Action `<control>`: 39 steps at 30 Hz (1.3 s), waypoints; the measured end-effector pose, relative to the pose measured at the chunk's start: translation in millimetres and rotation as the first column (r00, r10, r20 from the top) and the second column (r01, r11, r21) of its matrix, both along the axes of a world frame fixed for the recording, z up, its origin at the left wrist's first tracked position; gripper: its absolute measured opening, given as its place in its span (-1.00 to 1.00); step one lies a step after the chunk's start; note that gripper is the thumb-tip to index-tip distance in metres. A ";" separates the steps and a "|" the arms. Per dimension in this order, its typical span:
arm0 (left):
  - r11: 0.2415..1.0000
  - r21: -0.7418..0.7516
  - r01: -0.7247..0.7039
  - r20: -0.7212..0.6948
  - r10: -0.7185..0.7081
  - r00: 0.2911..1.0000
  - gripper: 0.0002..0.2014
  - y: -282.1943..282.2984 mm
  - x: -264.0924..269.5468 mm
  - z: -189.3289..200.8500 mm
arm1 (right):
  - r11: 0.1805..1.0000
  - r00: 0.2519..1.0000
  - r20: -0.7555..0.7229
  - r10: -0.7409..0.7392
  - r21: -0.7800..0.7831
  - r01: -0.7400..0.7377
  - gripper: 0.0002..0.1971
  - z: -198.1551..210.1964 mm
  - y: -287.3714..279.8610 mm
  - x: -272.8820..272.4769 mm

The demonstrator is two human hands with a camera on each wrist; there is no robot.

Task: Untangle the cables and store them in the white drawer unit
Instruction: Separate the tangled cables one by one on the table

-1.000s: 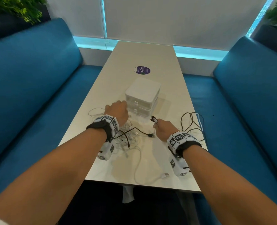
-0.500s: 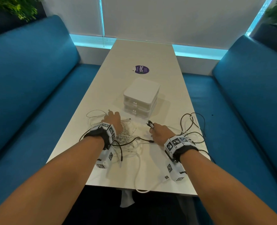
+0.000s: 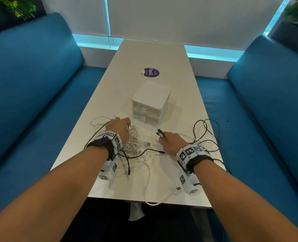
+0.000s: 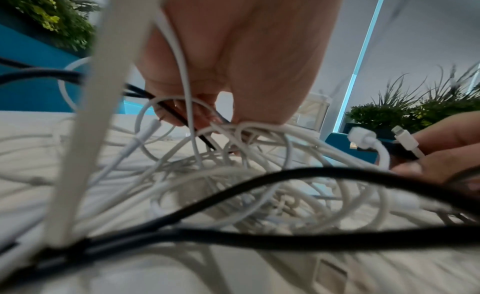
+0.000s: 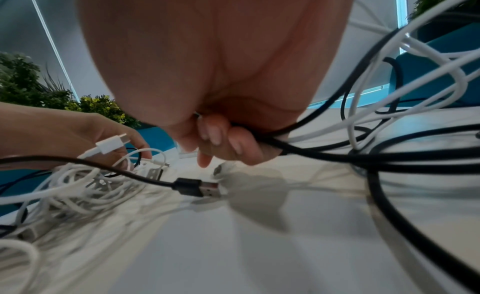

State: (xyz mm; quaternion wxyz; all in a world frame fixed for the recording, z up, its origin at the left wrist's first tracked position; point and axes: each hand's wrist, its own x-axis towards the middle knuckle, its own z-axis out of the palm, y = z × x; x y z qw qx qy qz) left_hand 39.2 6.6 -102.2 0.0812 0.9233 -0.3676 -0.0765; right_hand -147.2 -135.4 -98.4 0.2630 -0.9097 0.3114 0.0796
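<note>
Nearest the table edge on the viewer's side, a white cable loops over the rim; further along the table, the left hand curls its fingers into the tangled white cables, gripping strands; beside it, the right hand clutches black cables and plug ends; beyond both hands on the table, the white drawer unit stands with drawers closed; past it lies a purple sticker
</note>
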 end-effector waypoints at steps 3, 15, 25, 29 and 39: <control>1.000 0.014 0.021 -0.001 -0.021 1.000 -0.71 0.2 2.8 1.7 | 0.999 0.997 0.077 0.021 0.032 -0.024 -0.69 10.4 7.3 2.6; 0.998 -0.068 -0.017 -0.015 0.016 1.000 -0.58 -1.2 -16.4 17.2 | 0.998 0.996 0.072 0.057 0.028 -0.059 -0.73 17.6 36.3 35.7; 0.786 -0.193 0.587 0.096 -0.580 0.809 -0.52 17.1 -81.9 43.7 | 0.986 0.982 0.108 -0.156 -0.037 0.161 -0.73 32.5 7.4 12.7; 0.647 0.116 0.754 0.116 -0.763 0.636 -0.53 27.5 -99.1 20.6 | 0.984 0.981 0.093 -0.167 -0.047 0.172 -0.72 34.7 1.3 -0.8; 0.736 0.159 0.658 0.276 -0.673 0.686 -0.75 31.1 -71.6 5.4 | 0.985 0.983 0.092 -0.161 -0.041 0.165 -0.71 38.8 5.4 -7.1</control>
